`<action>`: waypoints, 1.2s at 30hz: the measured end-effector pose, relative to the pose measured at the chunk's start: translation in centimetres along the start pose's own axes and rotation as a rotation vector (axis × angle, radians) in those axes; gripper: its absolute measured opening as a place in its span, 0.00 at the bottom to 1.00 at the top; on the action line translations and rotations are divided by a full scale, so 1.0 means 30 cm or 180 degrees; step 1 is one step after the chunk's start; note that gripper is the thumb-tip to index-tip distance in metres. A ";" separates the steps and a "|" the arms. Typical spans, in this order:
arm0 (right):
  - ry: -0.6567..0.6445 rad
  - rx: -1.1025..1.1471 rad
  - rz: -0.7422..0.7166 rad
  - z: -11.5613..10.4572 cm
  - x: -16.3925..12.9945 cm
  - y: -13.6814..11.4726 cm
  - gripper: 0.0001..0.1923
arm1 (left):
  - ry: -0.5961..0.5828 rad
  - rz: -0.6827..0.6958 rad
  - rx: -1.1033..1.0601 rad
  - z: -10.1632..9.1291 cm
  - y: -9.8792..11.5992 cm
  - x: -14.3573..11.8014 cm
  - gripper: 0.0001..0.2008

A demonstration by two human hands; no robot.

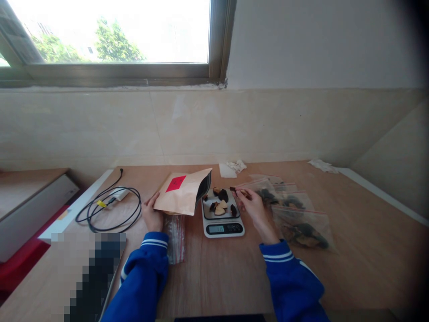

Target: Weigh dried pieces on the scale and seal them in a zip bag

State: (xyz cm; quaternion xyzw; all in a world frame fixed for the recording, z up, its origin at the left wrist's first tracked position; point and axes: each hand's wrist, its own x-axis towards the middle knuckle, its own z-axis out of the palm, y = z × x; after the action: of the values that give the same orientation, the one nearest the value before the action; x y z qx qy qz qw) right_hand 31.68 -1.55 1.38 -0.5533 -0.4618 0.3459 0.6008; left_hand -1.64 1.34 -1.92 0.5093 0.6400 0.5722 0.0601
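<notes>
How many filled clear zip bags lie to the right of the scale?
4, as far as visible: a fanned row of clear zip bags right of the scale, from beside the right hand toward the near one; overlaps may hide more.

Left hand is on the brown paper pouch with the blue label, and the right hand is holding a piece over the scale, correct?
Not quite: in the head view the label on the brown paper pouch is red, not blue. The left hand holds the pouch, and the right hand holds a piece by the scale.

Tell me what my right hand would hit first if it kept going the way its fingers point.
Probably the dried pieces on the scale: the right hand points up-left over its tray, though its height above them is unclear.
</notes>
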 end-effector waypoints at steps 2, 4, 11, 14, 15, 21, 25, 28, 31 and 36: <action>-0.0040 -0.0260 -0.0245 -0.003 0.023 0.024 0.23 | 0.0006 0.0008 -0.0029 0.000 -0.002 0.000 0.21; -0.0071 -0.0435 -0.0401 0.004 0.045 0.046 0.21 | 0.0008 0.0019 -0.0079 0.001 -0.003 0.000 0.21; -0.0282 -0.0907 -0.0492 0.027 0.080 0.077 0.16 | 0.0029 0.0037 -0.0047 0.000 0.002 -0.001 0.21; -0.0406 -0.0964 -0.0475 0.023 0.084 0.076 0.18 | 0.0036 -0.0006 -0.0078 -0.001 0.009 -0.002 0.21; -0.0438 -0.0948 -0.0461 0.021 0.085 0.076 0.19 | 0.0038 -0.0024 -0.0095 -0.001 0.010 -0.003 0.21; -0.0458 -0.0783 -0.0383 0.004 0.088 0.092 0.25 | -0.0010 -0.0046 -0.0093 -0.001 0.008 0.000 0.21; -0.0351 -0.0648 -0.0366 -0.011 0.085 0.110 0.25 | -0.0007 -0.0061 -0.0153 -0.002 0.008 -0.001 0.21; -0.0300 -0.0571 -0.0372 -0.016 0.074 0.105 0.23 | 0.0017 -0.0065 -0.0186 -0.004 0.012 -0.002 0.20; -0.0388 -0.0531 -0.0303 -0.016 0.059 0.081 0.21 | 0.0007 -0.0033 -0.0143 -0.005 0.012 -0.003 0.20; -0.0661 -0.0522 -0.0188 -0.014 0.038 0.045 0.19 | 0.0008 0.0001 -0.0073 -0.001 0.002 -0.002 0.20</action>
State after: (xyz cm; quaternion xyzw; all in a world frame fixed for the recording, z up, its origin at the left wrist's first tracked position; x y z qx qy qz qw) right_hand 32.60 -0.43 0.28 -0.5480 -0.5643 0.3445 0.5124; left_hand -1.61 1.27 -1.89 0.5079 0.6335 0.5801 0.0650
